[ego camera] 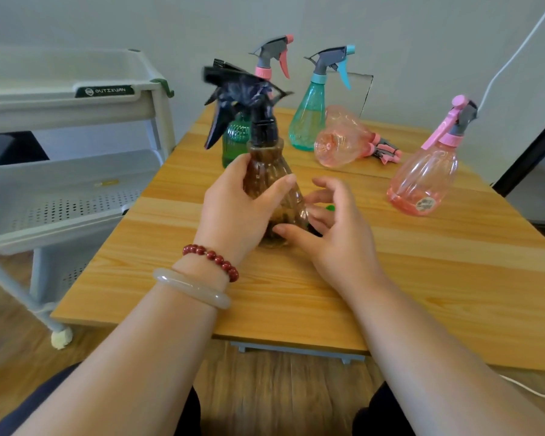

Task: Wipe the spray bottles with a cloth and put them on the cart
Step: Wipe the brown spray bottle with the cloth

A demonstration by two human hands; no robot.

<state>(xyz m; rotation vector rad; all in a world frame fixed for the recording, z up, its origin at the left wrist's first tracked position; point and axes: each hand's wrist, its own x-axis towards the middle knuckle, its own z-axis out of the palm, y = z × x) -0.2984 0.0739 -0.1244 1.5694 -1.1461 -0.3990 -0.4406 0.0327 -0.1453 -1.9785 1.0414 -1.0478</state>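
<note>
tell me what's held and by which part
The left hand grips the brown spray bottle round its body; the right hand, open beside it, holds nothing.

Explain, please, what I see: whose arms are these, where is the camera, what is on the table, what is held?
No machine: a person's two bare arms, filmed by one camera worn on the head, looking down. The left hand grips a brown spray bottle, fingers round it; the right hand is open at its base. On the table stand a green bottle, a teal bottle and a pink bottle; a second pink bottle lies on its side. A grey cart stands at the left.
</note>
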